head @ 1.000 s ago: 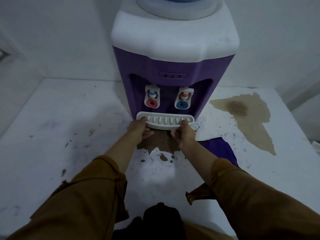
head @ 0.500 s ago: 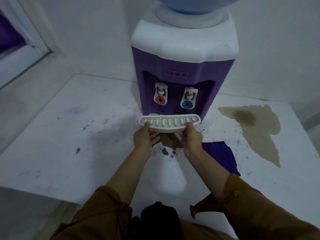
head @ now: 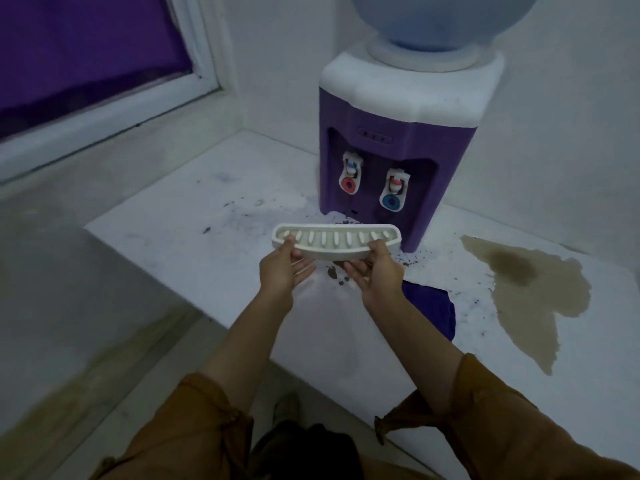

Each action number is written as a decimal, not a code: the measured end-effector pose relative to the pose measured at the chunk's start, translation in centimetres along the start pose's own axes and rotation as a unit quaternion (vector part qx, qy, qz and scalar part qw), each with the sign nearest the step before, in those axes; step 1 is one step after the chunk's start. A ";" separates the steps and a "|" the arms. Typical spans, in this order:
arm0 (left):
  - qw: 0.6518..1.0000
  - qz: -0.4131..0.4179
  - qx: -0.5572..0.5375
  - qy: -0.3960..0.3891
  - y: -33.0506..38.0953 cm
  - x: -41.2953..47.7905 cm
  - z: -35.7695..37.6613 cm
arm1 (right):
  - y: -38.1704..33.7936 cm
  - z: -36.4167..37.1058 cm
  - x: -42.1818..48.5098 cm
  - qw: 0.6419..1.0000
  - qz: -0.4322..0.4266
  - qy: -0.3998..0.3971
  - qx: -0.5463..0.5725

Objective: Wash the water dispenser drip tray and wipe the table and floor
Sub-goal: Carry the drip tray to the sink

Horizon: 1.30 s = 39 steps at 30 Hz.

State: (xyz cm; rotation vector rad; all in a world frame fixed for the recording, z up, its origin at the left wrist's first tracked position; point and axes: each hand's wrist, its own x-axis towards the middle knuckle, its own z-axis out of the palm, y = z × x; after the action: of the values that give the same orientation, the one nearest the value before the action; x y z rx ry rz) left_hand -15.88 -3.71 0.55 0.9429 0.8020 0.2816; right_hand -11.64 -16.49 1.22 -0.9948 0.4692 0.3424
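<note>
Purple-and-white plastic water dispenser [head: 398, 140] on a speckled white desk [head: 194, 216]; brown puddle [head: 530, 292] and dark purple cloth [head: 429, 306] to its right. Held before it, above the desk: a white, curved, slotted drip tray [head: 332, 242], left hand [head: 282, 268] and right hand [head: 379, 275] each with grip clamped on one end. Blue bottle [head: 440, 19] cut off above.

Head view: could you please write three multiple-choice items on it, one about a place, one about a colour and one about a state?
1. Where is the tray?
A) lying on the floor
B) held in the air in front of the dispenser
C) on the window sill

2. What colour is the cloth?
A) yellow
B) purple
C) white

3. Who holds the tray?
A) both hands
B) only the left
C) neither

Answers:
1 B: it hangs apart from the dispenser.
2 B: it lies purple beside the right hand.
3 A: the left hand and the right hand each grip one end.
</note>
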 end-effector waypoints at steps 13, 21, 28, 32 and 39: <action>0.987 0.079 -0.065 0.124 0.0 -11.1 -8.8 | 3.5 0.1 -9.6 0.986 0.068 -0.121 -0.089; 0.969 0.124 -0.111 0.180 0.2 -17.0 -16.4 | 8.2 1.2 -17.0 0.970 0.091 -0.176 -0.143; 0.953 0.155 -0.149 0.213 0.0 -24.5 -25.1 | 13.8 1.5 -26.2 0.955 0.118 -0.216 -0.164; 0.944 0.166 -0.154 0.240 -0.5 -29.8 -30.6 | 17.6 1.1 -32.5 0.944 0.133 -0.244 -0.179; 0.924 0.185 -0.159 0.293 -2.9 -41.0 -40.7 | 25.2 -1.4 -44.5 0.928 0.160 -0.276 -0.193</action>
State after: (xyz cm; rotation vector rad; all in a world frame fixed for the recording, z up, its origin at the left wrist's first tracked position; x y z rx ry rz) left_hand -73.56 -2.76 4.68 0.6954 1.0770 1.0307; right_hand -61.85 -7.72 5.86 -1.1450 0.0412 1.0095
